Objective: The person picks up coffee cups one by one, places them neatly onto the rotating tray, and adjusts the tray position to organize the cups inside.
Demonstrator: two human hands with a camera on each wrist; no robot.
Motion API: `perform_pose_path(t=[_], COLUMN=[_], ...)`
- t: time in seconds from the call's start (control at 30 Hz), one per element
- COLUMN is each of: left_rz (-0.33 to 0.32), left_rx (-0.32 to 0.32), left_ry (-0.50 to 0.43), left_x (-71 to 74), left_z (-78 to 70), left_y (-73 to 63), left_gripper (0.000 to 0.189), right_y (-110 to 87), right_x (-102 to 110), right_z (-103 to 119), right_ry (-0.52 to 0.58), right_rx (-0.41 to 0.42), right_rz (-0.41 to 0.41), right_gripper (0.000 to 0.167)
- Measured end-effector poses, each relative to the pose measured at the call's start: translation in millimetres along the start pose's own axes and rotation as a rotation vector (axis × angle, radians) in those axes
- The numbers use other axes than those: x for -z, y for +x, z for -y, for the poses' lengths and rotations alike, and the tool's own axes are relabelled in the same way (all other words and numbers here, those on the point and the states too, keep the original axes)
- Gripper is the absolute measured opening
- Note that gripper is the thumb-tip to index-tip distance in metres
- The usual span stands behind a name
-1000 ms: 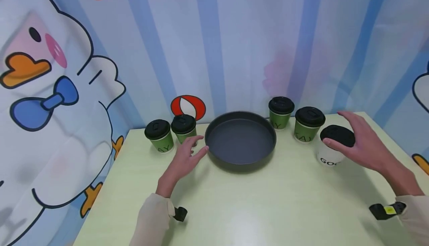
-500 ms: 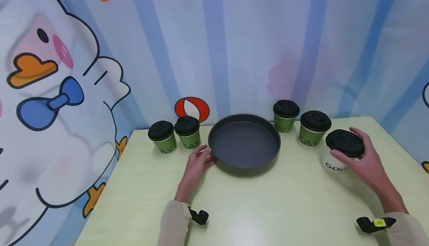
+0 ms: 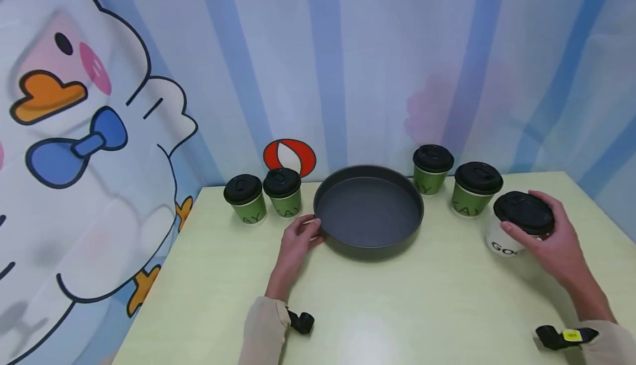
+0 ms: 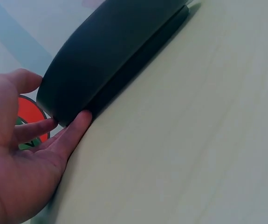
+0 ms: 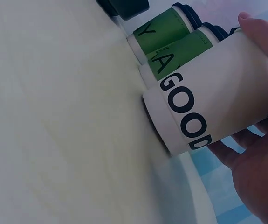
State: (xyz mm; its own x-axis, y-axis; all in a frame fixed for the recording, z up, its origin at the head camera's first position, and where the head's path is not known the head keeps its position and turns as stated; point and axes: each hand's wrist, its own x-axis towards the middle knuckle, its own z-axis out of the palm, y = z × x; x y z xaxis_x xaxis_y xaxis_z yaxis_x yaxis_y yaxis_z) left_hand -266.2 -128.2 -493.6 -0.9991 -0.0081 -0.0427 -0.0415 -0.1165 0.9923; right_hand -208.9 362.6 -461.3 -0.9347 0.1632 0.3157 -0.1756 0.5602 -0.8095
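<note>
A round dark grey baking pan (image 3: 369, 210) stands at the middle back of the table. My left hand (image 3: 298, 243) holds its left edge; in the left wrist view one fingertip touches the outer wall (image 4: 92, 56) and other fingers reach under the bottom edge. On the right, my right hand (image 3: 556, 238) grips a white paper cup (image 5: 203, 93) with "GOOD" lettering and a black lid (image 3: 524, 212). The thumb lies on the near side of the lid, and the far fingers are partly hidden behind the cup. Whether the cup's base touches the table cannot be told.
Two green lidded cups (image 3: 248, 207) (image 3: 286, 202) stand left of the pan. Two more green cups (image 3: 431, 180) (image 3: 469, 199) stand between the pan and the white cup. Behind the pale table (image 3: 397, 310) hangs a printed duck backdrop (image 3: 367, 67).
My left hand has moved right onto the pan's edge, its fingers now at the rim. My right hand has closed around the white cup. The view has shifted slightly.
</note>
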Motion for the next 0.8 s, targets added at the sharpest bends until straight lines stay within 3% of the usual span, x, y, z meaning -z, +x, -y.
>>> perform_pose_path(t=[0.17, 0.43, 0.5, 0.67, 0.8], left_rz=[0.01, 0.01, 0.009, 0.003, 0.002], left_rx=[-0.004, 0.007, 0.01, 0.014, 0.008], left_ry=[-0.004, 0.014, 0.019, 0.029, 0.02], left_x=[1.4, 2.0, 1.4, 0.9, 0.1], left_z=[0.4, -3.1, -4.1, -4.3, -4.3], left_y=[0.2, -2.1, -1.5, -1.3, -1.1], left_gripper=[0.045, 0.046, 0.047, 0.048, 0.047], right_y=[0.8, 1.5, 2.5, 13.1, 23.7], right_x=[2.2, -4.9, -10.6, -46.0, -89.9], right_z=[21.8, 76.4, 91.2, 126.5, 144.2], right_ry=[0.051, 0.126, 0.224, 0.509, 0.524], right_rx=[0.065, 0.226, 0.24, 0.262, 0.289], right_rz=[-0.045, -0.069, -0.043, 0.071, 0.169], right_gripper=[0.084, 0.088, 0.087, 0.083, 0.08])
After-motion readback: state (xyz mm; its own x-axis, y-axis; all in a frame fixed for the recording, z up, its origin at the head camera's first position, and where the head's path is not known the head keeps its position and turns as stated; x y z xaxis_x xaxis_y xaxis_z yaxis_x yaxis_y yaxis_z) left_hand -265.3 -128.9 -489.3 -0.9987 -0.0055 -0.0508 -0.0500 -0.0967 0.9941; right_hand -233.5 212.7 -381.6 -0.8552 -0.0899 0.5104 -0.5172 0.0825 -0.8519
